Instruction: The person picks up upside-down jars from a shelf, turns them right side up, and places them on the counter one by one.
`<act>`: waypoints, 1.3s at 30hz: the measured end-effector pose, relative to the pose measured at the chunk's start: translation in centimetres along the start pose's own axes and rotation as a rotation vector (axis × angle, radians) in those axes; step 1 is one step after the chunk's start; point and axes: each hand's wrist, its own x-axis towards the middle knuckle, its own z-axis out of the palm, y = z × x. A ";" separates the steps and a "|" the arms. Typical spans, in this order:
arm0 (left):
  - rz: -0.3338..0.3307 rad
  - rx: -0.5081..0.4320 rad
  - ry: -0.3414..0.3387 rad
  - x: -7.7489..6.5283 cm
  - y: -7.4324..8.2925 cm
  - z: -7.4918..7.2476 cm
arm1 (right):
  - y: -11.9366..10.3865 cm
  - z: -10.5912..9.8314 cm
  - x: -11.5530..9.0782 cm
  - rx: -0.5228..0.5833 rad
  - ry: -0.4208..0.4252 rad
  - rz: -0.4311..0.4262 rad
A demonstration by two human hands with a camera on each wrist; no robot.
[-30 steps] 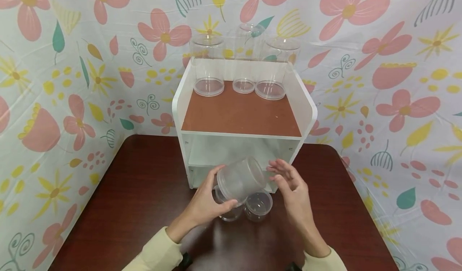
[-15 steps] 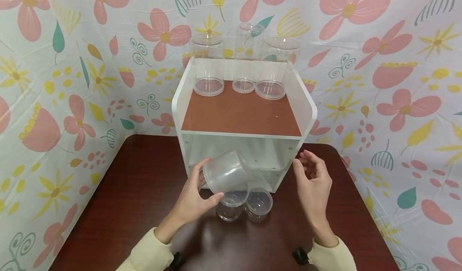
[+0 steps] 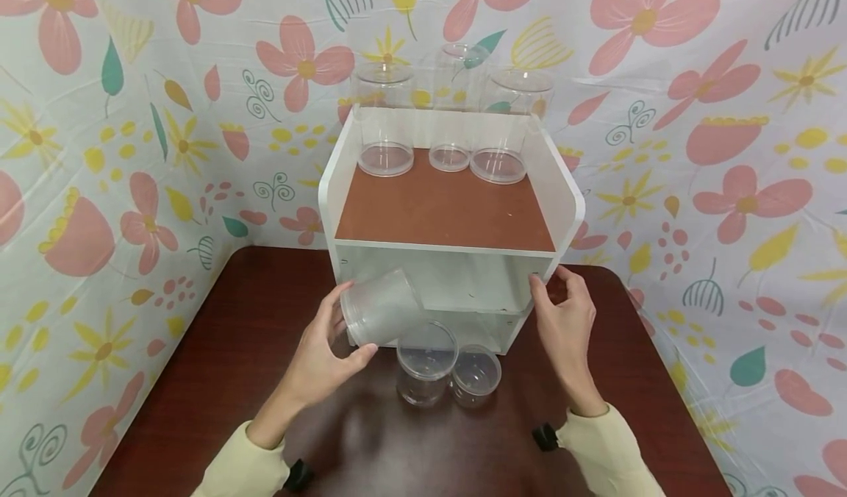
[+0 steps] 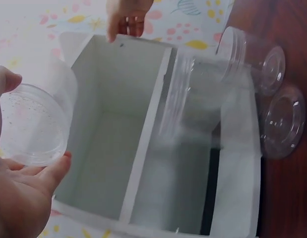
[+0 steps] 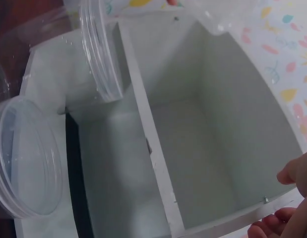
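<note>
A clear plastic jar [image 3: 380, 309] is held tilted in my left hand [image 3: 311, 365], fingers around one end and thumb below, in front of the shelf's left half. My right hand [image 3: 567, 328] grips the front edge of the right side panel of the small white shelf [image 3: 443, 210]. In the right wrist view, its thumb [image 5: 289, 171] lies inside the panel and its fingers [image 5: 272, 225] outside. On the table in front of the shelf stand a larger clear jar [image 3: 423, 383] and a smaller one [image 3: 476, 372], side by side.
Three clear jars stand along the back of the brown top shelf: a left jar [image 3: 386, 160], a narrow jar [image 3: 450, 159] and a right jar [image 3: 498, 166]. Below are two white compartments. The dark wooden table [image 3: 265, 291] meets flowered cloth behind and at both sides.
My left hand has carried the jar leftward, away from above the table jars. The right hand has moved from beside that jar to the shelf's right side panel and taken hold of it.
</note>
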 end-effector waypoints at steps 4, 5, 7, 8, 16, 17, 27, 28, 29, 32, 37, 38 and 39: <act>-0.005 0.067 0.007 -0.2 0.3 -1.2 | 0.4 0.6 0.5 -0.012 0.018 -0.017; -0.004 0.083 0.011 -0.2 0.3 -1.4 | 0.5 0.8 0.6 -0.013 0.020 -0.024; -0.003 0.111 0.012 -0.4 0.4 -1.9 | 0.8 1.0 0.7 -0.014 0.023 -0.037; 0.005 0.123 0.012 -0.4 0.5 -2.2 | 0.9 1.1 0.7 -0.016 0.023 -0.043; 0.016 0.250 0.008 -0.5 1.1 -3.8 | 1.1 1.7 1.0 -0.034 0.044 -0.034; 0.014 0.272 0.006 -0.5 1.3 -4.0 | 1.1 1.7 1.0 -0.036 0.047 -0.031; 0.002 0.417 0.003 -0.3 2.3 -4.8 | 1.1 1.8 0.9 -0.020 0.067 -0.052; 0.000 0.424 0.002 -0.3 2.4 -4.8 | 1.1 1.8 0.9 -0.021 0.068 -0.054; 0.000 0.432 0.001 -0.3 2.6 -4.9 | 1.1 1.9 0.9 -0.022 0.071 -0.058; -0.011 0.455 -0.008 -0.2 2.9 -5.1 | 1.2 1.9 0.9 -0.027 0.073 -0.067; -0.038 0.484 -0.029 -0.1 3.2 -5.2 | 1.3 1.9 0.8 -0.027 0.079 -0.075; -0.045 0.490 -0.035 -0.1 3.2 -5.2 | 1.3 2.0 0.8 -0.026 0.080 -0.076; -0.052 0.497 -0.041 -0.1 3.2 -5.2 | 1.4 2.0 0.8 -0.024 0.081 -0.077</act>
